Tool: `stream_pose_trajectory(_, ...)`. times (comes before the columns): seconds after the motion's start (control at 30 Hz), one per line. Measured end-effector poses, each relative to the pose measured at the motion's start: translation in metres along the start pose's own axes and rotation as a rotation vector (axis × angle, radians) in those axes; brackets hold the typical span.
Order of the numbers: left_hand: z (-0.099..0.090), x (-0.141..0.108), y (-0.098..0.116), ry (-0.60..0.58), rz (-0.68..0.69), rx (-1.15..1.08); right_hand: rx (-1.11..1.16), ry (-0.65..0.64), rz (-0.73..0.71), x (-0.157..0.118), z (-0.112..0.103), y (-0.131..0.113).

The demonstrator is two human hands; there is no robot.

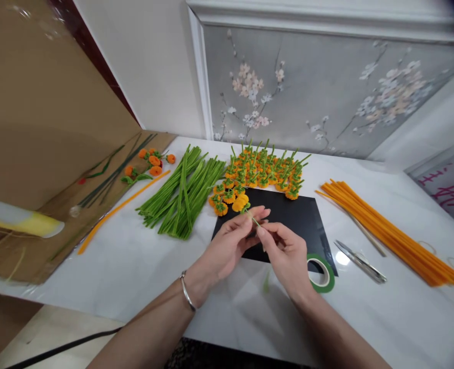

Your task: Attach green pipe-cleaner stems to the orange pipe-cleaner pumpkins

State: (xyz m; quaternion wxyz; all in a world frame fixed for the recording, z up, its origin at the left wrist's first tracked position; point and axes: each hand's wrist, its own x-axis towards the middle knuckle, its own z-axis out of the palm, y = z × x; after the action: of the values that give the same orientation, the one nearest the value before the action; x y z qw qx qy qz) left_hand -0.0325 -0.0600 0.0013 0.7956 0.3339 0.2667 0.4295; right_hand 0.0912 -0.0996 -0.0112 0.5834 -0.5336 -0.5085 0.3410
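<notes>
Between my two hands is a small orange pipe-cleaner flower point(240, 202) with a green stem. My left hand point(234, 236) pinches it just below the bloom, some fingers stretched beyond. Lower on the stem, my right hand point(284, 248) closes thumb and forefinger. Both hands are over a black mat point(300, 215). Just behind them, many similar orange flowers point(265, 169) lie heads down with green stems pointing up. A roll of green floral tape point(329, 279) rests at the mat's front right corner, beside my right wrist.
Left of the mat lies a pile of green pipe cleaners point(184, 195). Orange pipe cleaners point(392, 230) and scissors point(361, 261) are at the right. Cardboard point(38, 256) at the left bears a yellow-and-white cylinder point(23, 219) and finished flowers point(153, 161). A wall panel point(307, 87) stands behind the table.
</notes>
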Motion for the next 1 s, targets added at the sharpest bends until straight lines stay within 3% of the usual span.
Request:
stream_pose_trajectory(0.1,-0.001,0.003,0.000,0.099,0.079,0.001,-0.101,0.023,-0.059,-0.001,-0.002,0.000)
stream_pose_trajectory(0.23,-0.001,0.006,-0.002,0.223,0.078,0.057,-0.243,-0.006,-0.166,-0.002,0.000,0.003)
stream_pose_trajectory(0.43,0.000,0.004,-0.006,0.209,0.104,0.181,-0.377,0.035,-0.280,-0.002,-0.001,0.006)
stream_pose_trajectory(0.6,-0.004,0.003,-0.007,0.139,0.137,0.266,-0.184,-0.188,-0.007,0.001,-0.006,0.002)
stream_pose_trajectory(0.87,-0.002,0.000,-0.001,0.016,-0.013,0.107,0.648,-0.576,0.471,0.006,-0.012,0.000)
stream_pose_trajectory(0.93,-0.001,-0.001,0.001,0.007,-0.068,0.058,0.784,-0.660,0.548,0.005,-0.013,0.001)
stream_pose_trajectory(1.0,-0.001,-0.001,0.003,0.026,-0.091,0.060,0.777,-0.676,0.546,0.003,-0.015,0.003)
